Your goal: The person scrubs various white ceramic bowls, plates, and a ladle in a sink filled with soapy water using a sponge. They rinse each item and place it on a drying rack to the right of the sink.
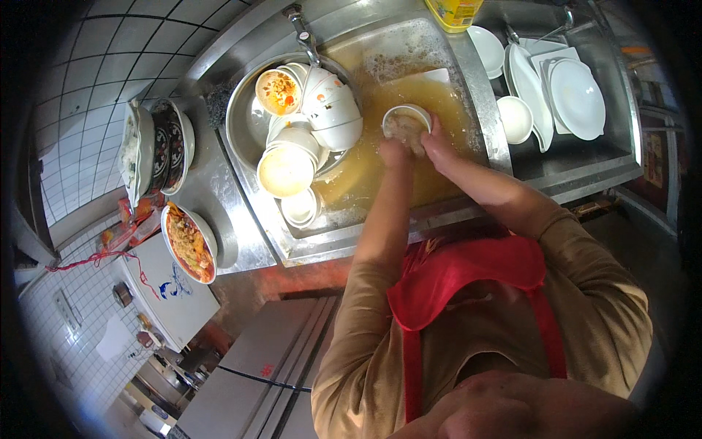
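Over the brownish, sudsy water of a steel sink (428,175), a small white bowl (407,112) is tilted between both hands. My right hand (437,144) grips the bowl's right rim. My left hand (396,151) is at the bowl's lower left edge; a brownish cloth or scrubber (405,129) lies in the bowl beside it, and the fingers are partly hidden. To the left, a round metal basin (235,118) bears stacked white bowls (332,112), some with food scraps. A white dish (437,76) lies partly under the water behind the hands.
The right-hand sink holds white plates (577,99) and a small bowl (514,119). A faucet (305,38) reaches over the basin. A yellow container (454,13) stands at the far divider. On the left counter are a bowl of food scraps (211,236), stacked dishes (143,148) and a dark scouring pad (220,104).
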A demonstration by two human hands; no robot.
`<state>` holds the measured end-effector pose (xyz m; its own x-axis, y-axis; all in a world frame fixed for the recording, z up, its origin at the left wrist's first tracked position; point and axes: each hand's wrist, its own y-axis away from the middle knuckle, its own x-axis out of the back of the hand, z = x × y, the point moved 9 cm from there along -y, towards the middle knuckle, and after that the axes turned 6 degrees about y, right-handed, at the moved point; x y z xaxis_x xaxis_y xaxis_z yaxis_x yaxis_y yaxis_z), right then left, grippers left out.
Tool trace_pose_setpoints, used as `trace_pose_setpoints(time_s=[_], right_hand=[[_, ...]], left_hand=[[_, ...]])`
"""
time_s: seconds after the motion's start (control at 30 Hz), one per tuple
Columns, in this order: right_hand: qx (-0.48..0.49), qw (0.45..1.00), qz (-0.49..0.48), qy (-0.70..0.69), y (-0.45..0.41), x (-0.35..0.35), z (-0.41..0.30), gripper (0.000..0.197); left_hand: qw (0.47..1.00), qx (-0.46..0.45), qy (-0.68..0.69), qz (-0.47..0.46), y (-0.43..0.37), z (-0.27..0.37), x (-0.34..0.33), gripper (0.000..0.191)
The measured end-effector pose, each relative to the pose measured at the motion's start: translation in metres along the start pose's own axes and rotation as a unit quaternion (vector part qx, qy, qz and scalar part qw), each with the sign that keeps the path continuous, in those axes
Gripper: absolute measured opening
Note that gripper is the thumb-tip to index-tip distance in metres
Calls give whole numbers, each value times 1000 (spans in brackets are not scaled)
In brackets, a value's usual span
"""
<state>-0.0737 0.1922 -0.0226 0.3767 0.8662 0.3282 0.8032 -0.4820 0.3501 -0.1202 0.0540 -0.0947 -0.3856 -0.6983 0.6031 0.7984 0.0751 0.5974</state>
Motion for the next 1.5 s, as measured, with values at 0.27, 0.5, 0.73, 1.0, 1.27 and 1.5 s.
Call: trace_pose_setpoints(time_s=[0.27, 0.5, 0.73, 1.0, 1.27, 1.5], right_hand=[[99, 927, -234, 276, -13, -3, -17, 42], [-58, 822, -448, 347, 6, -33, -35, 40], [-1, 955, -153, -255, 4, -23, -28, 61], [-137, 959, -246, -28, 6, -18, 2, 43], [79, 901, -221, 365, -10, -14, -43, 32], [201, 974, -74, 72, 11, 3, -66, 36]], left_hand=[[982, -166, -86, -25, 33, 68, 31, 35], [903, -348, -247, -51, 69, 109, 45, 32], [985, -14, 168, 43, 12, 1, 29, 38], [976, -191, -8, 105, 48, 58, 74, 34], [940, -261, 90, 203, 59, 68, 89, 32], [716, 159, 652, -192, 56, 21, -8, 24]])
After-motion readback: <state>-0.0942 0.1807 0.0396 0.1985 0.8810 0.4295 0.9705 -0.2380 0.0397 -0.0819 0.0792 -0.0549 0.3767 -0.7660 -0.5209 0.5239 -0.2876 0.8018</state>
